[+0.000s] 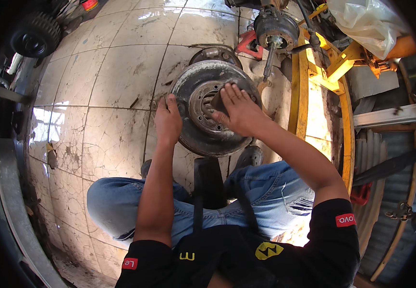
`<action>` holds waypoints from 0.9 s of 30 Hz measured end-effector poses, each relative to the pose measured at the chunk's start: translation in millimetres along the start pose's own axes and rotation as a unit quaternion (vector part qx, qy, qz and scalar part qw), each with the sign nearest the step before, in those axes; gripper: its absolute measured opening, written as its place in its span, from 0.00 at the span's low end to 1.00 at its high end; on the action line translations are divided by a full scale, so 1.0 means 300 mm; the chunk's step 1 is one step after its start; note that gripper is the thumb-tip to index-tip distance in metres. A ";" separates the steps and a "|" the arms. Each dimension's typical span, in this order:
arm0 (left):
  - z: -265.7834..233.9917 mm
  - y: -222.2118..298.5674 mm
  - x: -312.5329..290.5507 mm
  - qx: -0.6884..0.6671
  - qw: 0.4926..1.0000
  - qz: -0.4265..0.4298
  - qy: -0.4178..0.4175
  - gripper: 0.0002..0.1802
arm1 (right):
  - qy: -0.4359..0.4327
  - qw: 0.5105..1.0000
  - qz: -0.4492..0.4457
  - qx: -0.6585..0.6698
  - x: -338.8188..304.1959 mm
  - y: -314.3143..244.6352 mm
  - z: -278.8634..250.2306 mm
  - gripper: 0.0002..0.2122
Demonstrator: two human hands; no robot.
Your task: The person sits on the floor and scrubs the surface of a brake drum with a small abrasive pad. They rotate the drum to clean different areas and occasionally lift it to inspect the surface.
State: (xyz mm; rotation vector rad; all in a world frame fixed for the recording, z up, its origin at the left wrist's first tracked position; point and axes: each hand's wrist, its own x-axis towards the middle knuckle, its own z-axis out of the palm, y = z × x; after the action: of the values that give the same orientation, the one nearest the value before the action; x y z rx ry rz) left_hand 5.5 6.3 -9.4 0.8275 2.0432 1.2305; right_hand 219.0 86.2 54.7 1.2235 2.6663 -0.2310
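Looking down from my head cam: the brake drum [213, 113] is already off the axle hub [276, 30], which sits bare up past my fingers, and the drum lies open side up on the tiled floor [107, 77] in front of my knees. My left hand [168, 120] has its fingers curled over the near rim. My right hand [237, 109], fingers together and flat, presses a dark pad against the inside. I'd say cleaning's midway; refitting is left.
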 end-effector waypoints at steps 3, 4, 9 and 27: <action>-0.014 0.038 -0.010 -0.016 1.000 -0.006 -0.020 0.39 | 0.008 0.999 -0.048 0.022 0.006 0.017 -0.015 0.40; -0.016 0.059 -0.015 -0.021 0.999 -0.009 -0.031 0.39 | 0.019 1.000 -0.022 0.006 0.006 0.019 0.005 0.40; -0.008 0.024 -0.008 0.007 1.000 -0.010 -0.007 0.38 | 0.047 0.998 -0.015 -0.024 0.009 -0.006 0.015 0.40; -0.005 0.036 -0.025 0.003 1.000 0.010 0.001 0.37 | 0.026 0.998 0.044 -0.021 0.023 -0.045 0.030 0.41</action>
State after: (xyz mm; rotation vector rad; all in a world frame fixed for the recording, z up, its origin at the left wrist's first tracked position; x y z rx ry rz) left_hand 11.0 3.9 2.3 0.8512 2.0452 1.2371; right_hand 205.3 80.5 45.0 1.3483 2.6377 -0.1311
